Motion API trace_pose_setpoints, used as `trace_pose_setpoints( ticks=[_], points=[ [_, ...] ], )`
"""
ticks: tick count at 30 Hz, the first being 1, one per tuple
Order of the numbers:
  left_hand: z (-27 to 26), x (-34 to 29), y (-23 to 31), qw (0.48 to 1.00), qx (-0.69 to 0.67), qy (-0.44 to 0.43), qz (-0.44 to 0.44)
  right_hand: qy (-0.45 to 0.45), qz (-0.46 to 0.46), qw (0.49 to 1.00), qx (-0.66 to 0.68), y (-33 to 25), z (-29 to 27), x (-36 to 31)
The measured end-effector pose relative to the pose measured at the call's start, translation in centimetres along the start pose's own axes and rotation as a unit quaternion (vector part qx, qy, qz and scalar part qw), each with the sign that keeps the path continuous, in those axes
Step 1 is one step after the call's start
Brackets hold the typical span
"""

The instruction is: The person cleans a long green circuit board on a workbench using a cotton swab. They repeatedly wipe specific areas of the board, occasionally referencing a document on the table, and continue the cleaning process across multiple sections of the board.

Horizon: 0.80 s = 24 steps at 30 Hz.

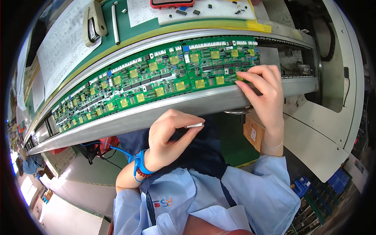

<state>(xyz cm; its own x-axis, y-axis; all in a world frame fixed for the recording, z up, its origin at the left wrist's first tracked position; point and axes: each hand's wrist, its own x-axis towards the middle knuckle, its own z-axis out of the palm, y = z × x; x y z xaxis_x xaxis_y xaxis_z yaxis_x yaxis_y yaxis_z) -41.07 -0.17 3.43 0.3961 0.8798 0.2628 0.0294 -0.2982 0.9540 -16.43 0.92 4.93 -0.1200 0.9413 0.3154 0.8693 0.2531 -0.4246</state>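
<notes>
Both hands [267,88] curl, the left [164,135] pinching a white strip [194,125].

Left hand [166,137] has fingers [186,118] pinched, right hand [269,90] extended farther forward.

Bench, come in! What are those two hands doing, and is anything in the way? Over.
Left hand pinching small white piece. Right hand at rightmost green board's lower right. Fingers partly hide that corner.

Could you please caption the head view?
Left hand pinching a small white piece, right hand at a green circuit board.
</notes>
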Motion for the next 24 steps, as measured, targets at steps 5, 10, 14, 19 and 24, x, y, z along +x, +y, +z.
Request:
trace_pose_setpoints(
  ticks=[5,10,14,19,24],
  points=[
    [-0.3,0.3,0.1,1.0,0.017,-0.003,0.018,-0.041,-0.029,0.999,0.001,0.4,-0.6,1.0],
    [-0.3,0.2,-0.2,1.0,0.016,0.002,0.016,-0.051,-0.055,0.997,0.009,0.8,-0.6,1.3],
    [-0.4,0.1,-0.2,1.0,0.01,0.003,0.017,-0.071,-0.033,0.996,0.03,0.8,-1.1,1.5],
    [-0.6,0.1,-0.1,1.0,0.012,0.005,0.027,-0.075,-0.01,0.996,0.038,0.8,-1.6,2.1],
    [-0.7,0.1,0.0,0.999,0.012,0.013,0.031,-0.102,-0.071,0.992,0.023,1.1,-1.7,3.8]
  ],
)
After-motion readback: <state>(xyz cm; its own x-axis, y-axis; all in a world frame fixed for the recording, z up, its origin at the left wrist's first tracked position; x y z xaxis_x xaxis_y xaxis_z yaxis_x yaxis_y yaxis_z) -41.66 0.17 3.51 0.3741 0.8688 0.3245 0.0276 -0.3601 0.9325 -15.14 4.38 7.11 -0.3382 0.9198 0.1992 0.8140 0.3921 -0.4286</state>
